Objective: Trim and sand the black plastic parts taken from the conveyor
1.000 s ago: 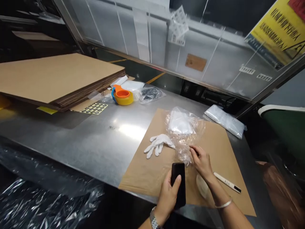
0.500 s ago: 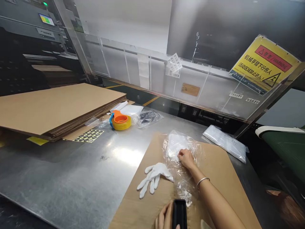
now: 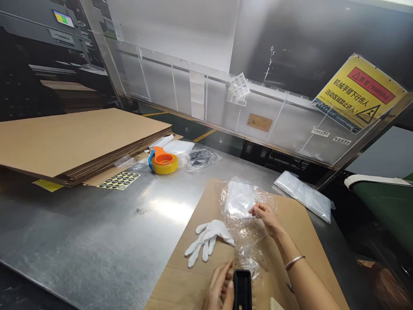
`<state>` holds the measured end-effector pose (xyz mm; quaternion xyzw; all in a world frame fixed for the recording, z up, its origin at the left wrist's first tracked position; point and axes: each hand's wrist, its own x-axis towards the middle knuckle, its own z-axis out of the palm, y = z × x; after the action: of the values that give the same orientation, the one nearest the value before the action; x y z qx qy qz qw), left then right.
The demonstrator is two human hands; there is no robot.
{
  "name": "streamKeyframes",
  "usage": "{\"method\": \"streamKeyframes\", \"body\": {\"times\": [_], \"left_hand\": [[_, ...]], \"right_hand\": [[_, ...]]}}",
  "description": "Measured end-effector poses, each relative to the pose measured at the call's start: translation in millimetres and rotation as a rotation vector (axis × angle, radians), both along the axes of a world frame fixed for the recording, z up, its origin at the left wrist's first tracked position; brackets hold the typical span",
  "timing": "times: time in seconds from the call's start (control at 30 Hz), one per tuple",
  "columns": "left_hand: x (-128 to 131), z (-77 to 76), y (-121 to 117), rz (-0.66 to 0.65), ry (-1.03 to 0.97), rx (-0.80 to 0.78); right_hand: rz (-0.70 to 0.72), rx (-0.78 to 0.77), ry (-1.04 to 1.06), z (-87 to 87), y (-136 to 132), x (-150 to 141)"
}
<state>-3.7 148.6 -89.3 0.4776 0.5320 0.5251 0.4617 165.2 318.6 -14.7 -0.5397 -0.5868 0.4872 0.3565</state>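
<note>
My right hand (image 3: 263, 215) has its thumb and fingertips pinched together at the right edge of a folded white item (image 3: 239, 198) in crumpled clear plastic (image 3: 248, 254). What the pinch holds, if anything, is too small to make out. Low in the view, my left hand (image 3: 219, 286) is beside a narrow black open-topped case (image 3: 242, 288), thumb and fingers loosely curved and apart. Whether it touches the case is unclear. A white glove (image 3: 209, 241) lies flat to the left of the plastic. All of these are on a brown cardboard sheet (image 3: 297, 232).
A metal table (image 3: 106, 241) carries a stack of cardboard sheets (image 3: 87, 142) at left. Near it are a sticker sheet (image 3: 119, 181), a tape dispenser (image 3: 163, 161) and a bagged dark item (image 3: 201, 159). A plastic-wrapped pack (image 3: 305, 193) lies right, below a yellow warning sign (image 3: 359, 92).
My right hand has drawn back slightly to the right, still pinched, while the plastic stays put. My left thumb has come off the black case, and the fingers have loosened beside it.
</note>
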Motion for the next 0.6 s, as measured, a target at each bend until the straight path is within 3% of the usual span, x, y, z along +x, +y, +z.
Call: {"method": "streamKeyframes", "body": {"times": [0.13,0.27,0.4,0.6], "left_hand": [[-12.0,50.7,20.9,-0.024,0.125,0.176],[-18.8,81.4,37.1,-0.301,0.312,0.265],[-19.8,86.2,34.5,-0.477,0.190,0.152],[-29.5,76.4,19.1,-0.377,0.024,0.060]], "right_hand": [[0.152,-0.127,0.195,28.4,-54.1,-10.1],[0.220,-0.258,0.314,41.6,-101.0,-24.3],[0.103,-0.303,0.389,40.2,-127.3,-25.7],[0.068,-0.286,0.360,29.7,-162.2,-22.5]]}}
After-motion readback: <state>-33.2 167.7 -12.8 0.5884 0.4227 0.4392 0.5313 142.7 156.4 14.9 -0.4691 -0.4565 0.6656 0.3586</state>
